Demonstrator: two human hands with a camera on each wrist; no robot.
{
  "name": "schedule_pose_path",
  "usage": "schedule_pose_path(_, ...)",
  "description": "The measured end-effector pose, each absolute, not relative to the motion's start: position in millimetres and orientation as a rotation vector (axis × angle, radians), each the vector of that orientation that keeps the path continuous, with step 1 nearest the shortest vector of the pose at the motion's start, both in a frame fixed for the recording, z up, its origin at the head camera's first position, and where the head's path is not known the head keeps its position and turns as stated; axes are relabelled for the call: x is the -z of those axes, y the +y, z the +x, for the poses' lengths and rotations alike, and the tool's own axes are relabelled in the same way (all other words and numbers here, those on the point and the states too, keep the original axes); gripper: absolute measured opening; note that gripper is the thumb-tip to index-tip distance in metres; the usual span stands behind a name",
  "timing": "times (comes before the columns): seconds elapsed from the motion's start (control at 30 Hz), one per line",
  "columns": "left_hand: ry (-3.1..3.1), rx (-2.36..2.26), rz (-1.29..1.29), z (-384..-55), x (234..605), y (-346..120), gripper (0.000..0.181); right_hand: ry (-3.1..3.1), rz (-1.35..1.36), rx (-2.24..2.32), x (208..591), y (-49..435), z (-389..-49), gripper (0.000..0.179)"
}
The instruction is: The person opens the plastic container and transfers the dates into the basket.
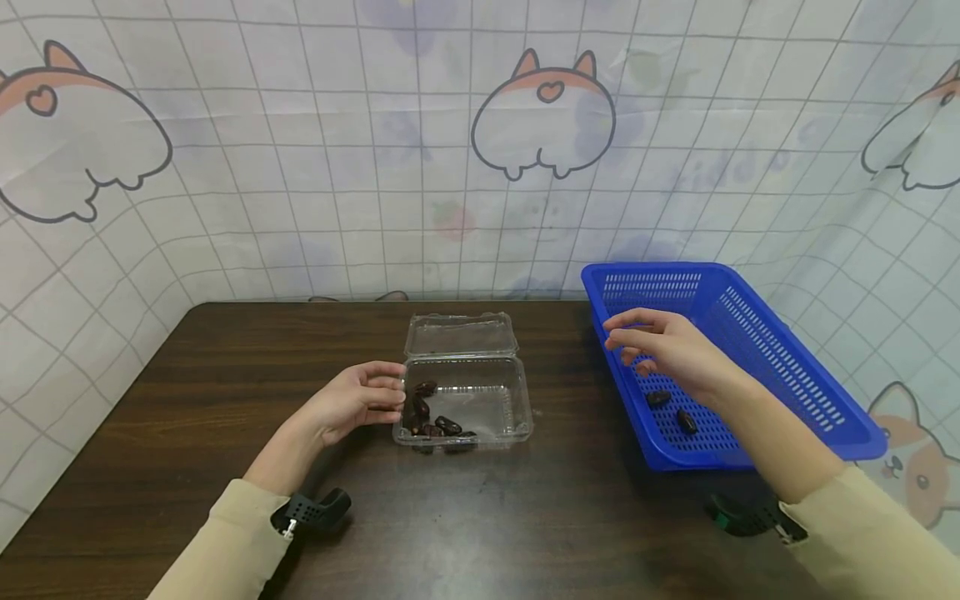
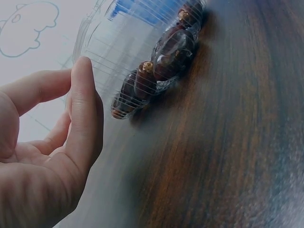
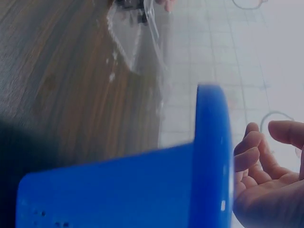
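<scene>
White grid-print backdrop [image 1: 337,167], wood-grain tabletop [image 1: 187,400]. Clear plastic clamshell box [image 1: 487,408] near table centre, lid folded back; dates [image 1: 448,426] lie along its left and near sides. Left hand [image 1: 352,402]: fingers extended, tips at the box's left wall. Right hand [image 1: 675,350]: fingers loosely bent above the blue perforated basket [image 1: 780,350], apparently holding nothing. Two more dates [image 1: 686,422] on basket floor. Judged risks: a firm left push could slide the light box; the basket's raised rim, standing between, could knock a low-carried date loose.
</scene>
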State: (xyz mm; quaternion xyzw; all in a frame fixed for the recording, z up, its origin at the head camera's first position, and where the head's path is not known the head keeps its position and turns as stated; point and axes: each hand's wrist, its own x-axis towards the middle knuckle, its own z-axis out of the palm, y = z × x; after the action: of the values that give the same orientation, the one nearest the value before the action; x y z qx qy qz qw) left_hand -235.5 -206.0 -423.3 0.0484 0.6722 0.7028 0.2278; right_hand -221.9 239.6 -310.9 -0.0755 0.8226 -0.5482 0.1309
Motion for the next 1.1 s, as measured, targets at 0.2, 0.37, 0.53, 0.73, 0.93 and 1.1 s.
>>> schedule_pose_path(0.2,1.855,-1.928,0.141,-235.7,422.5,-205.2,0.049,2.381,-0.261,1.554,310.7,219.3,-228.1,0.038)
schedule_pose_path(0.37,1.852,-1.93,0.148,-235.3,423.7,-206.3,0.047,2.355,-0.308,1.524,311.7,200.2,-232.4,0.035)
schedule_pose_path(0.53,1.851,-1.932,0.149,-234.2,423.7,-206.3,0.049,2.338,-0.367,1.498,316.7,183.3,-234.6,0.033)
schedule_pose_path(0.73,1.851,-1.932,0.158,-234.2,423.5,-205.1,0.05,2.319,-0.423,1.454,324.4,164.8,-237.2,0.029)
schedule_pose_path(0.93,1.848,-1.932,0.157,-234.6,424.3,-205.5,0.05,2.291,-0.441,1.407,332.0,147.4,-239.1,0.024)
schedule_pose_path(1.1,1.85,-1.931,0.162,-235.3,425.1,-206.1,0.05,2.287,-0.498,1.356,337.1,135.5,-241.0,0.024)
